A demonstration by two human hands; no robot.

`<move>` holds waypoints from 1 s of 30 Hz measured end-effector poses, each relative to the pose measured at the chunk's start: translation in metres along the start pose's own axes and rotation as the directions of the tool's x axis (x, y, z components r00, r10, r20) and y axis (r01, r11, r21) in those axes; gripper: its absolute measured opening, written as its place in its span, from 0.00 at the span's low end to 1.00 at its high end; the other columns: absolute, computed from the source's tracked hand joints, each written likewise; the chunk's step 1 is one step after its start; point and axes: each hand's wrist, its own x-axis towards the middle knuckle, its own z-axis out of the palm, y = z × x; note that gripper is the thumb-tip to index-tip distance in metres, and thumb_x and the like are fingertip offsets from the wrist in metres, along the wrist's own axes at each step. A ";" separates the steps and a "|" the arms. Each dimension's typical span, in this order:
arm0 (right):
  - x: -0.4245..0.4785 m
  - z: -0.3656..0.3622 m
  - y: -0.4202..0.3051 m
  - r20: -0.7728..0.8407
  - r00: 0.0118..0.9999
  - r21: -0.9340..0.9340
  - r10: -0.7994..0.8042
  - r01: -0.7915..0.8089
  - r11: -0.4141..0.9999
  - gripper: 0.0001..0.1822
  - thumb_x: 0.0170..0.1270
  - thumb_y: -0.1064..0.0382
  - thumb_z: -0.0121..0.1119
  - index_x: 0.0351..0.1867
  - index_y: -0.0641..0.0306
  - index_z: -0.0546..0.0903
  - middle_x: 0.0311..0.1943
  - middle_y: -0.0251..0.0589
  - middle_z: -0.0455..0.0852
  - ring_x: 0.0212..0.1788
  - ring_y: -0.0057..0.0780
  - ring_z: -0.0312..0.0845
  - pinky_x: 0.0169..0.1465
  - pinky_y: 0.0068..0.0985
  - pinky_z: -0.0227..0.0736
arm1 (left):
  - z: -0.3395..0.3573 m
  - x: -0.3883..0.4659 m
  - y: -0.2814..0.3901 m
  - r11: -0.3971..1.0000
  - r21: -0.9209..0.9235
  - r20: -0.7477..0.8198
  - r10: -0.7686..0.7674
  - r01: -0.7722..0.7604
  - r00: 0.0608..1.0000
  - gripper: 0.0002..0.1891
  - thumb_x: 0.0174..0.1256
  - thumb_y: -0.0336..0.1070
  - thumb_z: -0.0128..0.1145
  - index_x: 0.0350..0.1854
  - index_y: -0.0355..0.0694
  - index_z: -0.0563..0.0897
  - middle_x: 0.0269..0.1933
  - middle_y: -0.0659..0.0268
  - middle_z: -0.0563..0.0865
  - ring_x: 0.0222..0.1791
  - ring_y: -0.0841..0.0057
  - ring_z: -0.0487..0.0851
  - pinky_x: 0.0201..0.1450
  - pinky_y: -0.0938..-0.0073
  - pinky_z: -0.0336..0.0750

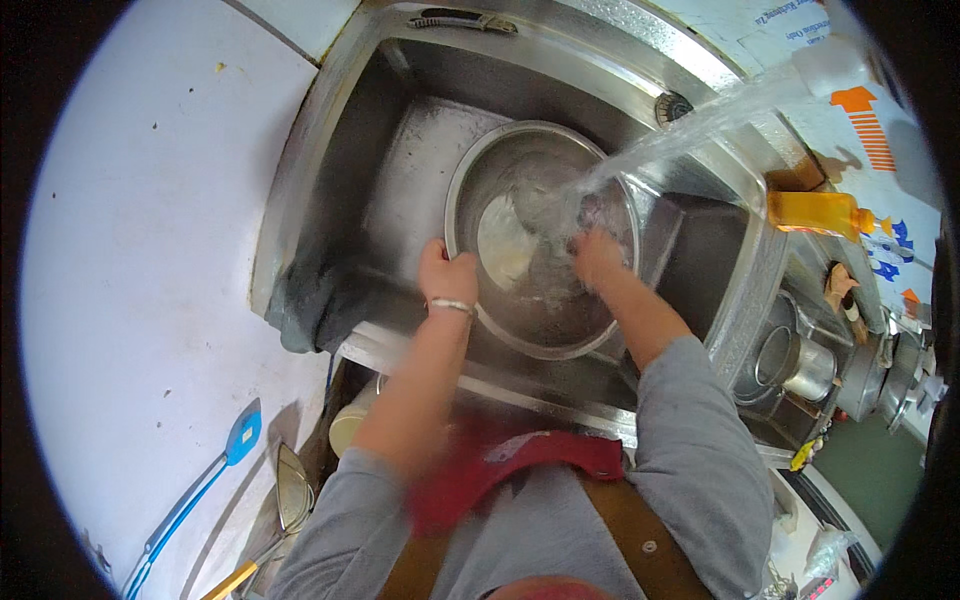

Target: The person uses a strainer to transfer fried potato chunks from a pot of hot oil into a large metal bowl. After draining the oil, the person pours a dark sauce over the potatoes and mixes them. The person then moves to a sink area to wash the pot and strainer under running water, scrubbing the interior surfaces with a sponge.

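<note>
A large round stainless-steel bowl [551,352] sits tilted inside a deep steel sink [427,150]. My left hand [448,274] grips the bowl's rim on its left side, thumb near the edge. Inside the bowl, toward its right wall, is my right hand [600,259], blurred and wet. Its fingers are bent and partly hidden by splashing, so whether they hold something is unclear. A thick stream of water [675,131] runs from the upper right into the bowl and swirls there.
An orange soap bottle [814,212] lies at the sink's right edge. Dark cloth [304,300] drapes over the left front corner. A box-cutter-like tool [461,21] rests on the back ledge. Metal pots [814,369] stand right; a blue spatula [241,435] and a strainer [292,484] hang left.
</note>
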 end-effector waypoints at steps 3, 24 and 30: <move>-0.045 0.037 -0.004 0.260 0.920 0.409 -0.292 0.169 0.897 0.26 0.57 0.51 0.51 0.54 0.63 0.71 0.52 0.58 0.71 0.56 0.49 0.66 0.56 0.38 0.63 | 0.024 -0.011 0.027 0.998 -0.049 -0.029 -0.051 0.049 0.998 0.06 0.42 0.26 0.53 0.26 0.34 0.74 0.23 0.62 0.78 0.24 0.74 0.74 0.32 0.75 0.70; -0.156 -0.231 0.031 -0.581 0.772 0.480 -0.257 0.580 0.658 0.21 0.48 0.57 0.64 0.43 0.63 0.73 0.34 0.48 0.80 0.40 0.43 0.77 0.43 0.31 0.71 | -0.020 -0.076 0.112 0.448 0.287 0.719 0.483 -0.847 0.499 0.19 0.61 0.54 0.46 0.31 0.43 0.80 0.32 0.57 0.82 0.36 0.56 0.79 0.37 0.60 0.71; -0.194 -0.138 -0.001 -0.782 0.620 0.506 0.055 0.582 0.636 0.33 0.44 0.61 0.66 0.53 0.68 0.68 0.55 0.54 0.69 0.57 0.49 0.65 0.58 0.38 0.61 | -0.015 -0.092 0.145 0.386 0.518 0.545 0.539 -0.763 0.642 0.19 0.61 0.53 0.46 0.29 0.42 0.81 0.29 0.57 0.82 0.33 0.57 0.80 0.35 0.61 0.72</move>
